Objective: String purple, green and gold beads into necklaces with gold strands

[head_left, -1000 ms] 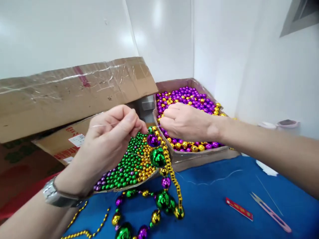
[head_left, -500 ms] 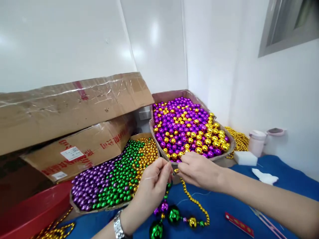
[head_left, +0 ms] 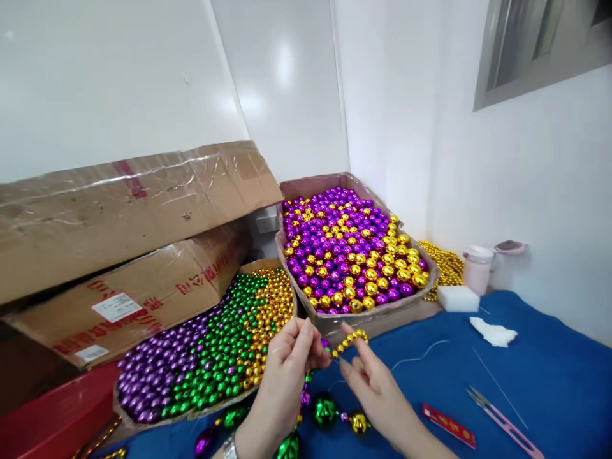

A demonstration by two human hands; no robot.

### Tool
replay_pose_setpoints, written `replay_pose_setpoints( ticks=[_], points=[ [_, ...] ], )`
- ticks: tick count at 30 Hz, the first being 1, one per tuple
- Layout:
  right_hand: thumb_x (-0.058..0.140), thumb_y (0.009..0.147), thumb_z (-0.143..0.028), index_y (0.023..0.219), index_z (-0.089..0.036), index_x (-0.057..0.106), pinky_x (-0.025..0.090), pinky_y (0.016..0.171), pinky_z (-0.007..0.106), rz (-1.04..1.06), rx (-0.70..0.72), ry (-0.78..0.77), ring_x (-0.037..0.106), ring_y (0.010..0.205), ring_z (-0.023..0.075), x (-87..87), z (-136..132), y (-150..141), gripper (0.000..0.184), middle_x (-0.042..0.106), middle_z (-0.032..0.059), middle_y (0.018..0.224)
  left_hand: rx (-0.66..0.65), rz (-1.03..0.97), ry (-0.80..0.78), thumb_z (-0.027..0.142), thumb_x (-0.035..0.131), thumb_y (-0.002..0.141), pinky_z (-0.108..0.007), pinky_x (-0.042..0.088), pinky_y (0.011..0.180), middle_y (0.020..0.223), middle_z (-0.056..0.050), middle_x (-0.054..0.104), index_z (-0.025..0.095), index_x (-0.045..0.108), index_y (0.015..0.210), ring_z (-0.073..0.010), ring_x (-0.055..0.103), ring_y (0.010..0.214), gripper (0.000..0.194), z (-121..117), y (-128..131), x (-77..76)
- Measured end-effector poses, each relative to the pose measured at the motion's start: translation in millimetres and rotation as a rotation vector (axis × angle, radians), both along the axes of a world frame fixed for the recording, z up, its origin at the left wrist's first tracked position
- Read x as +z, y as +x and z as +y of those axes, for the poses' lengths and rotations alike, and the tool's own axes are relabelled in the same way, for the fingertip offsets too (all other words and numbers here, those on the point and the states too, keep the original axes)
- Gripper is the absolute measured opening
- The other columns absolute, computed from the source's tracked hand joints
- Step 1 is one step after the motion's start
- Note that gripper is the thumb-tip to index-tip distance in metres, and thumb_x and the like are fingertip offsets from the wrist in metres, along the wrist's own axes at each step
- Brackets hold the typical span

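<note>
My left hand (head_left: pixel 289 370), closed, pinches the end of a bead necklace by a small purple bead (head_left: pixel 326 343). A short chain of small gold beads (head_left: pixel 352 340) runs from there over the raised index finger of my right hand (head_left: pixel 380 386). The thumb of that hand bends toward the chain near my left fingertips. Below both hands hang larger beads of the necklace: a green ball (head_left: pixel 323 409), a gold ball (head_left: pixel 358 422) and a purple ball (head_left: pixel 203 442). My hands hide part of the strand.
Behind are a tray of purple and gold beads (head_left: pixel 363 309) and a tray of purple, green and gold beads (head_left: pixel 189 414). Cardboard boxes (head_left: pixel 157 287) stand left. On the blue cloth (head_left: pixel 425 376) lie pink-handled tweezers (head_left: pixel 504 424), a red packet (head_left: pixel 449 425), white foam (head_left: pixel 458 298) and thread.
My right hand has turned and come lower, and the gold chain now loops over its index finger instead of hanging down. The view has shifted slightly to the right.
</note>
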State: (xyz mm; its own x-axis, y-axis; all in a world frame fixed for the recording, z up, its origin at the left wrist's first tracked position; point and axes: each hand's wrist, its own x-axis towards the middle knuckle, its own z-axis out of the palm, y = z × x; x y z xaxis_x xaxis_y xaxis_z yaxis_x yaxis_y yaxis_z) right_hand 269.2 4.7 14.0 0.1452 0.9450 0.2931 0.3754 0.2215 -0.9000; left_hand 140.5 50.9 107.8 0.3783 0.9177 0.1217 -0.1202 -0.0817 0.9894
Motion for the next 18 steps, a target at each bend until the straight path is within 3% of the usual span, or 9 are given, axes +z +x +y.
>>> replay_pose_setpoints(
  ticks=[2, 5, 9, 12, 14, 16, 18],
  points=[
    [0.035, 0.097, -0.029, 0.143, -0.022, 0.020, 0.040, 0.053, 0.023, -0.187, -0.052, 0.196, 0.047, 0.053, 0.0120, -12.0, 7.4, 6.0, 0.048, 0.044, -0.0067, 0.061, 0.005, 0.118, 0.029, 0.039, 0.053, 0.086, -0.023, 0.041, 0.053, 0.058, 0.003, 0.053, 0.018, 0.053, 0.068, -0.0123, 0.049, 0.054, 0.027, 1.5, -5.8, -7.1],
    [0.038, 0.094, -0.020, 0.136, -0.030, 0.040, 0.043, 0.062, 0.031, -0.499, -0.063, 0.499, 0.053, 0.064, 0.0171, -30.0, 22.6, 15.0, 0.043, 0.057, 0.0007, 0.070, -0.015, 0.300, 0.072, 0.043, 0.053, 0.085, -0.021, 0.033, 0.048, 0.051, 0.005, 0.046, 0.019, 0.049, 0.063, -0.0109, 0.040, 0.049, 0.033, 6.1, -15.2, -20.8],
    [0.042, 0.092, -0.016, 0.126, -0.036, 0.053, 0.041, 0.063, 0.035, -0.597, 0.002, 0.621, 0.053, 0.067, 0.0187, -42.8, 38.7, 15.1, 0.040, 0.060, 0.0025, 0.071, -0.125, 0.427, 0.039, 0.049, 0.055, 0.081, -0.022, 0.026, 0.044, 0.053, 0.006, 0.041, 0.019, 0.050, 0.064, -0.0109, 0.036, 0.047, 0.035, 12.1, -24.8, -36.3],
    [0.043, 0.092, -0.016, 0.127, -0.034, 0.051, 0.044, 0.067, 0.035, -0.574, -0.014, 0.611, 0.055, 0.068, 0.0187, -44.3, 41.8, 4.7, 0.041, 0.062, 0.0027, 0.072, -0.180, 0.432, 0.013, 0.048, 0.057, 0.080, -0.022, 0.025, 0.045, 0.056, 0.006, 0.041, 0.017, 0.053, 0.066, -0.0109, 0.034, 0.049, 0.034, 14.2, -27.3, -41.6],
    [0.041, 0.093, -0.016, 0.130, -0.031, 0.048, 0.047, 0.072, 0.038, -0.531, -0.065, 0.564, 0.058, 0.074, 0.0202, -43.1, 37.7, -5.4, 0.041, 0.065, 0.0056, 0.081, -0.150, 0.390, -0.008, 0.045, 0.058, 0.081, -0.022, 0.024, 0.046, 0.056, 0.006, 0.040, 0.017, 0.052, 0.064, -0.0108, 0.031, 0.051, 0.033, 15.2, -27.0, -43.0],
    [0.040, 0.094, -0.020, 0.130, -0.026, 0.048, 0.049, 0.076, 0.037, -0.410, -0.114, 0.447, 0.060, 0.080, 0.0197, -41.8, 26.7, -15.7, 0.038, 0.065, 0.0088, 0.094, -0.068, 0.324, 0.001, 0.042, 0.059, 0.080, -0.022, 0.024, 0.048, 0.055, 0.006, 0.040, 0.017, 0.051, 0.061, -0.0113, 0.030, 0.053, 0.033, 16.8, -26.0, -43.5],
    [0.044, 0.093, -0.026, 0.125, -0.026, 0.052, 0.052, 0.073, 0.032, -0.177, -0.078, 0.234, 0.062, 0.076, 0.0169, -41.9, 8.2, -23.9, 0.033, 0.065, 0.0088, 0.101, 0.014, 0.251, 0.039, 0.041, 0.060, 0.081, -0.023, 0.028, 0.051, 0.057, 0.004, 0.044, 0.018, 0.053, 0.061, -0.0127, 0.034, 0.056, 0.031, 18.3, -25.6, -44.1]
  ],
)
